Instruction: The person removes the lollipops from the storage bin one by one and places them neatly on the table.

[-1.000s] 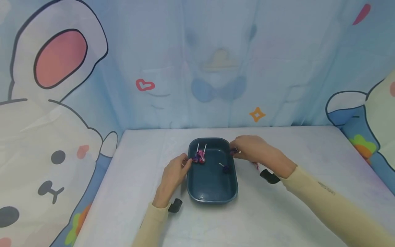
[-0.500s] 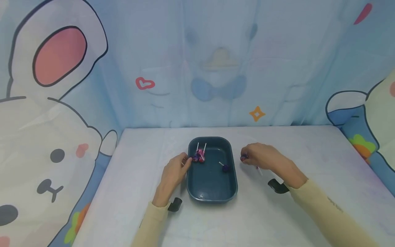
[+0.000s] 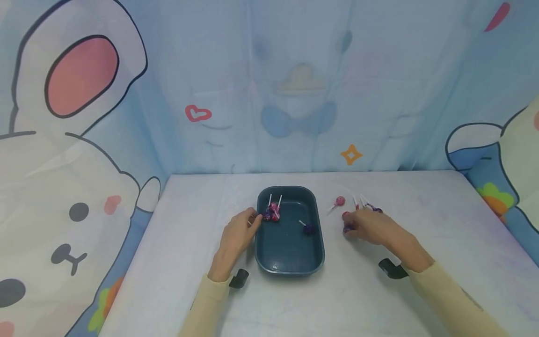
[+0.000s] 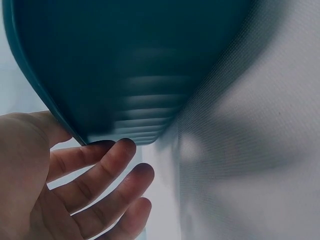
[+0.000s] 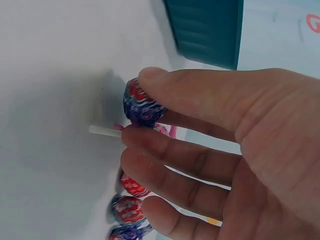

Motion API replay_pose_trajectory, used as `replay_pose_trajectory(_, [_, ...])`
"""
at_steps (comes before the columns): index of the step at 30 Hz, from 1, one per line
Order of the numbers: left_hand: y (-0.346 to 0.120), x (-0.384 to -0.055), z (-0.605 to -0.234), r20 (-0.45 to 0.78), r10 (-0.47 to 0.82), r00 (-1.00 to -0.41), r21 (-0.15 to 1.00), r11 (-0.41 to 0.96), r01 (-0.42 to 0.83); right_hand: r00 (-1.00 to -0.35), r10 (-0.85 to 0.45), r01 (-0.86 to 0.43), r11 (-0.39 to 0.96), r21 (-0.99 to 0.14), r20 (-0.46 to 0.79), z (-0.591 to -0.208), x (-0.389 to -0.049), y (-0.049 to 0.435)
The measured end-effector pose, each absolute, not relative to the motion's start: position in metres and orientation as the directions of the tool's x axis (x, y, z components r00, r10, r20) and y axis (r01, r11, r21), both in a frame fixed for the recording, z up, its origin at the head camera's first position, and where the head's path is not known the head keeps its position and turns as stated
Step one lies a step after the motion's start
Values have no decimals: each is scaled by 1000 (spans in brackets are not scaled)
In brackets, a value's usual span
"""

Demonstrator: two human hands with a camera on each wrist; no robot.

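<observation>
My left hand (image 3: 239, 235) holds the left rim of a dark teal plastic tray (image 3: 290, 255); in the left wrist view its thumb and index finger meet the rim (image 4: 67, 127), the other fingers loosely bent. Two wrapped lollipops (image 3: 273, 213) lie at the tray's left side, and a dark purple lollipop (image 3: 308, 230) at its right. Right of the tray, my right hand (image 3: 375, 227) pinches a lollipop in blue-and-red wrapping (image 5: 142, 105) between thumb and fingers, low over the table. My right hand partly hides several lollipops around it.
On the white table, a pink lollipop (image 3: 340, 201) lies between the tray and my right hand. More loose lollipops (image 3: 372, 208) are behind that hand. A printed blue curtain (image 3: 227, 150) borders the table's back.
My right hand has moved from the tray's right rim rightward and nearer to me, carrying a lollipop. Loose lollipops it was covering now show. My left hand and the tray have stayed put.
</observation>
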State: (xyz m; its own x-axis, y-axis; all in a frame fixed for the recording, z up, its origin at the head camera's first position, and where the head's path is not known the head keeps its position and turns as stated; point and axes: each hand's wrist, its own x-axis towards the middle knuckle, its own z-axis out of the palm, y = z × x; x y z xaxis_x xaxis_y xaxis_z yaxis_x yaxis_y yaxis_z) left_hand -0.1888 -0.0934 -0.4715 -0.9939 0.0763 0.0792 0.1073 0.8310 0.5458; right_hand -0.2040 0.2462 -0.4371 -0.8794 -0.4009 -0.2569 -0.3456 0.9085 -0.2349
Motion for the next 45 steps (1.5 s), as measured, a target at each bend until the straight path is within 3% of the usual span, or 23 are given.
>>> replay_pose_trajectory(24, [-93, -188, -471, 97, 75, -992, 545, 830, 116, -896, -370, -312, 918, -244, -246, -445, -197, 250])
replay_pose_trajectory(34, [-93, -188, -471, 100, 79, -992, 551, 826, 121, -879, -395, -308, 898, -314, -268, -407, -196, 250])
replay_pose_trajectory(45, [-92, -187, -471, 98, 69, -993, 557, 823, 113, -881, -412, -357, 902, -242, -235, -378, -203, 224])
